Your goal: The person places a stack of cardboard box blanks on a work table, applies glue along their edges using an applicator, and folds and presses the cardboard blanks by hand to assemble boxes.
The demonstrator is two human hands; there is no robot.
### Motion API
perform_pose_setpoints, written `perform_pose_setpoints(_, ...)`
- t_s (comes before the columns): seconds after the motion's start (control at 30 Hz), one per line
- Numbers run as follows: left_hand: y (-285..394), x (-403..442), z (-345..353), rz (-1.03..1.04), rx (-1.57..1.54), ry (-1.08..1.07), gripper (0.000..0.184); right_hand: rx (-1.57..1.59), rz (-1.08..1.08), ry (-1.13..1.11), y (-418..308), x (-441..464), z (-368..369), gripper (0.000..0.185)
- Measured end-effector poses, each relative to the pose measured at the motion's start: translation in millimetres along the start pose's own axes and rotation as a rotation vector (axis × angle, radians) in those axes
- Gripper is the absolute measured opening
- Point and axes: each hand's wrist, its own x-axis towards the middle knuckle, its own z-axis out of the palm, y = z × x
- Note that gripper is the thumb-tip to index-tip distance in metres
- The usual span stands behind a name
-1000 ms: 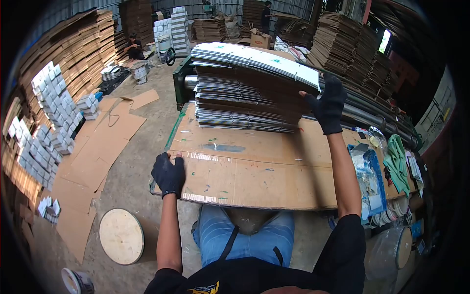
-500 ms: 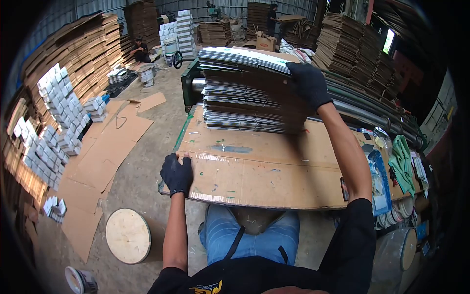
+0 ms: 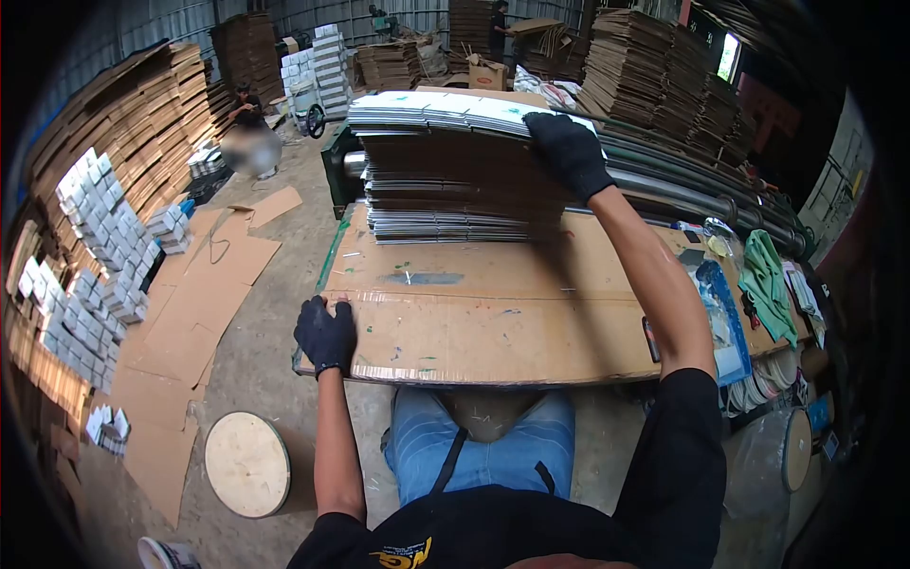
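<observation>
A tall stack of flat, white-topped cardboard sheets (image 3: 445, 175) stands at the back of the cardboard-covered worktable (image 3: 445, 332). My right hand (image 3: 569, 156), in a dark glove, is closed over the right end of the upper sheets. Its fingertips lie on the top face, while the palm side and thumb are hidden. My left hand (image 3: 325, 334), gloved with bare fingertips showing, rests at the table's front left corner. Its thumb and fingers are apart, holding nothing.
Metal rollers (image 3: 682, 199) run behind the table. A green cloth (image 3: 768, 284) and a blue tray (image 3: 722, 318) lie on its right side. A round-topped drum (image 3: 246, 465) stands at left. White box stacks (image 3: 109, 228) line the left wall. Two other people are in the background.
The view has shifted slightly, moving the table and stack left in the picture. My right hand now reaches farther over the top sheets. My left hand stays at the table corner.
</observation>
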Motion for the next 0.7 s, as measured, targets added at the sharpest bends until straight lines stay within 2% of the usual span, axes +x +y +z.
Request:
perform_pose_setpoints(0.1, 0.0, 0.4, 0.5, -0.017, -0.006, 0.006, 0.049, 0.007, -0.029, 0.065, 2.5, 7.2, 11.3, 0.035)
perform_pose_setpoints(0.2, -1.3, 1.7, 0.6, -0.025, -0.031, 0.007, 0.049, 0.017, 0.006, -0.022, 2.8, 16.8, 5.6, 0.040)
perform_pose_setpoints(0.37, -1.4, 2.6, -0.1, -0.029, -0.028, -0.005, 0.047, 0.060, 0.049, 0.004, 8.6, 20.8, -13.3, 0.044)
perform_pose_setpoints(0.43, -1.1, 2.6, 1.4, -0.027, -0.032, 0.000, 0.047, 0.059, 0.011, 0.151, 12.8, 12.7, -15.4, 0.043)
perform_pose_setpoints(0.7, -2.2, 2.8, 2.0, -0.029, -0.017, -0.004, 0.048, 0.002, -0.008, 0.358, 19.3, -5.8, -54.3, 0.044)
